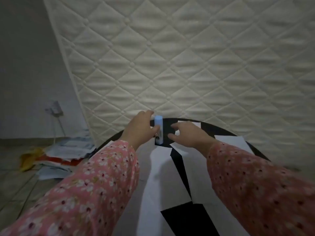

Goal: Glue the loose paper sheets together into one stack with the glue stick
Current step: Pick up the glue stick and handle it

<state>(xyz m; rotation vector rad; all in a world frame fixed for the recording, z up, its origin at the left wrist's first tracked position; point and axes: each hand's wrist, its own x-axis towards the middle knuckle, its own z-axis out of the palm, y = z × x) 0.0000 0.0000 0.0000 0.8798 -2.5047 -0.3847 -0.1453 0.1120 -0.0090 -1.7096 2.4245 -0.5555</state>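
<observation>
A glue stick (158, 130) with a pale blue cap stands upright at the far side of the round black table (187, 217). My left hand (139, 128) is around it, thumb on its front and fingers behind. My right hand (189, 133) hovers just right of the stick, fingers loosely curled and spread, holding nothing. Several loose white paper sheets (160, 176) lie scattered over the table, one (233, 141) at the far right edge and another under my right hand.
A quilted white mattress (187, 57) leans upright right behind the table. On the tiled floor to the left lies a heap of papers and a yellow item (56, 154). A wall socket with a plug and cable (54, 108) is on the left wall.
</observation>
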